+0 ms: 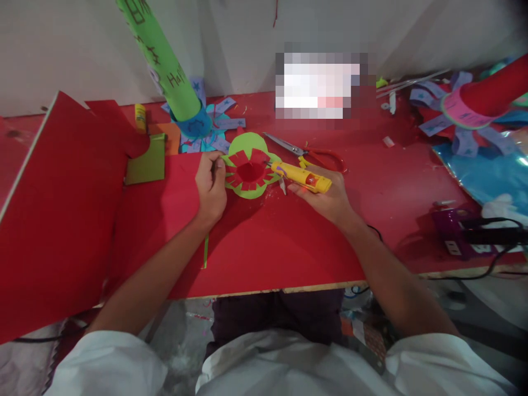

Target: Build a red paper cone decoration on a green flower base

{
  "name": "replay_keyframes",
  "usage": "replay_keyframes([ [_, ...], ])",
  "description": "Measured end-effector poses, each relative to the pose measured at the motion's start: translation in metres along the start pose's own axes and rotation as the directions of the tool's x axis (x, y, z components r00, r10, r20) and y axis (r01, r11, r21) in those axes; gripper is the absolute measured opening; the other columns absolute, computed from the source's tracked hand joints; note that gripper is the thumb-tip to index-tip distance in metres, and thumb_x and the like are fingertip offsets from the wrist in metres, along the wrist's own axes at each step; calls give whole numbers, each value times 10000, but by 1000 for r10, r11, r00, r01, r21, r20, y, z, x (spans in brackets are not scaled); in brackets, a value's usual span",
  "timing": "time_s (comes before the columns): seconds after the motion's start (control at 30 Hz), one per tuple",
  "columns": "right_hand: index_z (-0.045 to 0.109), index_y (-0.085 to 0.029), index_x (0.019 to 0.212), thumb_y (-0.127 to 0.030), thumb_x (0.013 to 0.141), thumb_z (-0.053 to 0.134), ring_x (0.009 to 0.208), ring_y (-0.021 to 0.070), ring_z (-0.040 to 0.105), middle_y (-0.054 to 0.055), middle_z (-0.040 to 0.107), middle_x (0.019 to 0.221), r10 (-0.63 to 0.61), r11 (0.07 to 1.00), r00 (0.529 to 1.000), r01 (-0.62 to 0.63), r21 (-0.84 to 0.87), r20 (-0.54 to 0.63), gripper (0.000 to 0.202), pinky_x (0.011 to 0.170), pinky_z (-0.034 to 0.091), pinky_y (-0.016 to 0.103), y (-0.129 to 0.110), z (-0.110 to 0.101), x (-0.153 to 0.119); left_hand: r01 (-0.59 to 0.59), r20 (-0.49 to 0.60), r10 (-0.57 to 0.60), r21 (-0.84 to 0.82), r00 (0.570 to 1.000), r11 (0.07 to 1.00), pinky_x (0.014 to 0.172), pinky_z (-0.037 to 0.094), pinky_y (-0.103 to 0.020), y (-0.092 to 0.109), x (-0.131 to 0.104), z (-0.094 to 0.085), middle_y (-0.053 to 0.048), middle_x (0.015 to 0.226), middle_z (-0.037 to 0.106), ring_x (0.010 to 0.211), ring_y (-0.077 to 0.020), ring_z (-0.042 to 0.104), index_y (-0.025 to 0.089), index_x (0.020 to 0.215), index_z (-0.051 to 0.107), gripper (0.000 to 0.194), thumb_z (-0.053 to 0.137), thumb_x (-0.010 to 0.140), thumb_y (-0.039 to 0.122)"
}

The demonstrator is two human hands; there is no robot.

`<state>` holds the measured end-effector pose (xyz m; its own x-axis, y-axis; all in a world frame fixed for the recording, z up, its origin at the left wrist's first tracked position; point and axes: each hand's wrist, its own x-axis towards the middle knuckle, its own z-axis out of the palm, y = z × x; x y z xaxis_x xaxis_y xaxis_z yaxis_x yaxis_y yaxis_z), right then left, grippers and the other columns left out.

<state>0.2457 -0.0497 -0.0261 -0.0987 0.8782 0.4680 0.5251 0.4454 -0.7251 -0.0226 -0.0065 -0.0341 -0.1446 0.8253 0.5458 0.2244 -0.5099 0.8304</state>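
Right hand (333, 199): closed around a yellow glue gun (299, 175), nozzle pointing left at the tabs of a red fringed paper piece (259, 157); whether the tip touches cannot be told. Left hand (211, 190): thumb and fingers pinched on the left rim of a green paper flower (248, 143), which lies under the red piece, between the hands and well back from the front edge of the desk (383, 181).

Behind the glue gun: scissors (297, 149), red-handled, blades aimed at the back edge.

Back edge, left part: green paper tube (165, 69), lettered, leaning, with a blue collar (194, 125); yellow bottle (141, 118); green card (150, 162).

Left end: large red board (61, 220), tilted up.

Front edge, left of centre: thin green strip (205, 252), lying near it.

Right end: red tube (497, 82) with pink collar; blue wrapper (466, 170); purple box (447, 234) near the front edge
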Motion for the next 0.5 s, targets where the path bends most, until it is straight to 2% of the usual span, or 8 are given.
replay_keyframes([
  [0.27,766,-271,890,-488,863,800,745,214,719,18,743,809,28,999,999,-28,21,-24,221,719,625,364,2,-2,-1,-5,-3,5,22,1000,1000,722,445,-312,2,0,0,-13,812,563,732,-156,502,244,912,664,384,578,1006,606],
  [0.4,780,-255,982,-486,863,805,811,224,763,29,785,902,114,984,990,-103,142,-77,262,757,659,375,3,-3,-2,36,12,-36,-21,999,999,716,427,-295,2,1,0,6,793,512,715,-139,476,250,916,647,407,581,989,645],
  [0.5,779,-253,940,-517,852,807,849,245,784,37,799,894,188,962,974,-156,225,-127,279,812,679,412,5,-4,-1,45,14,-44,-29,999,999,731,429,-293,0,1,-1,7,791,503,728,-137,494,249,913,642,407,588,984,646],
])
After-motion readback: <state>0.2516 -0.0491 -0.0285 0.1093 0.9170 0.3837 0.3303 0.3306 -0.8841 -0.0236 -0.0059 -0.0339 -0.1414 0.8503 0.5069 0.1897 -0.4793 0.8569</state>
